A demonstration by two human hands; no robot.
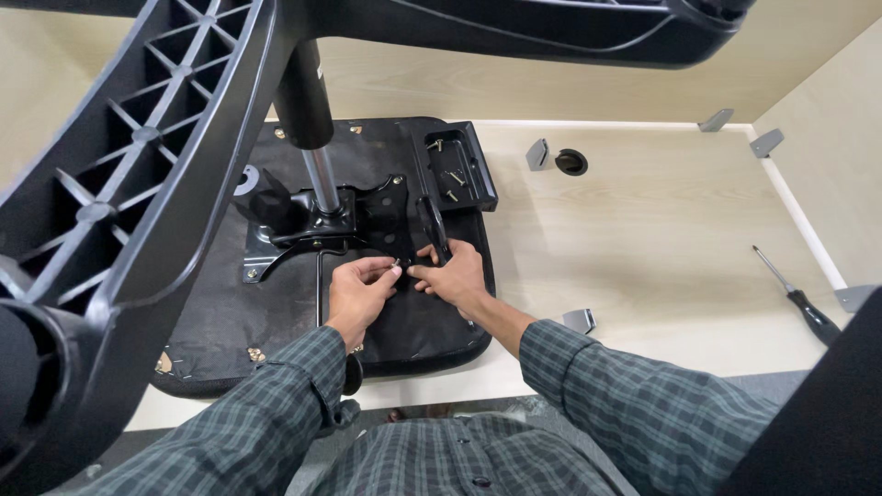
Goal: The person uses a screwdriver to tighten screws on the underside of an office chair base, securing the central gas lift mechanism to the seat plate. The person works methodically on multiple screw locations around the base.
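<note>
An upturned black chair seat (216, 321) lies on the pale wooden table (661, 239). A black metal mechanism plate (367, 216) with a gas cylinder (308, 129) is fixed to its underside. My left hand (358, 294) pinches a small screw (396, 264) at the plate's near edge. My right hand (455, 276) meets it from the right, fingers closed on the same small part, beside a black lever handle (432, 225). Both sleeves are dark green plaid.
A black star-shaped chair base (119, 184) looms over the left and top. A black tray (457, 170) holds loose screws. A screwdriver (799, 298) lies at the right. Metal brackets (579, 320) and a cable hole (571, 163) mark the table.
</note>
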